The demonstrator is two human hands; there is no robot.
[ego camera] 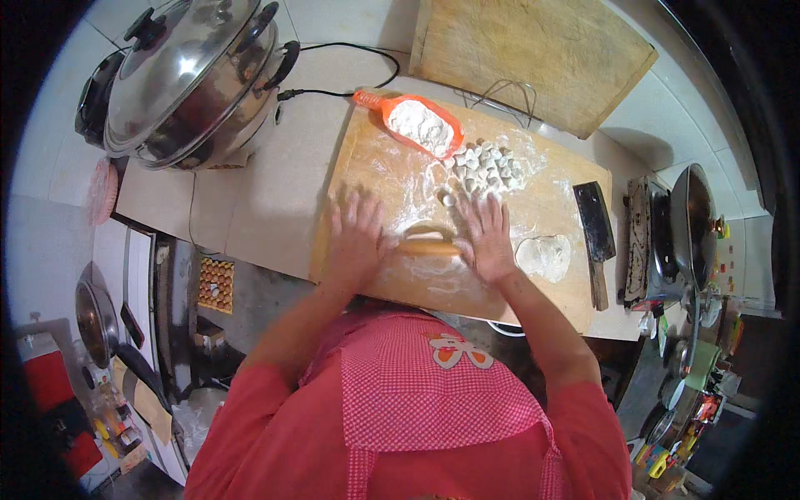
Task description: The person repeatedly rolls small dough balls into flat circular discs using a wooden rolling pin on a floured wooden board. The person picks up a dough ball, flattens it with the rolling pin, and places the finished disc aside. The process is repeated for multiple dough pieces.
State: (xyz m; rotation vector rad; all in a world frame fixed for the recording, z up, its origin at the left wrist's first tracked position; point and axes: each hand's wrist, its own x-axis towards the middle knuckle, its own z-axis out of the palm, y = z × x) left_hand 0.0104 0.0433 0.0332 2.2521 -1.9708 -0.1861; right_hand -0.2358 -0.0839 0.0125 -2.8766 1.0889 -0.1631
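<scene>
A short wooden rolling pin (428,248) lies crosswise on a floured wooden board (375,156). My left hand (357,231) is flat over its left end, fingers spread forward. Over the right end lies my right hand (484,234), also flat with fingers apart; neither hand curls around the pin. Just beyond the pin is a small piece of dough (425,235), partly hidden. One small dough piece (448,200) sits by my right fingertips, with several floured dough pieces (490,165) clustered past them. A flat rolled dough round (544,257) rests right of my right hand.
An orange scoop of flour (422,125) lies at the board's back. A cleaver (595,228) rests along its right edge. Left stands a lidded steel pot (194,87) near a black cord (325,92). Right is a stove (650,244) with a wok (692,219). Another board (531,56) leans behind.
</scene>
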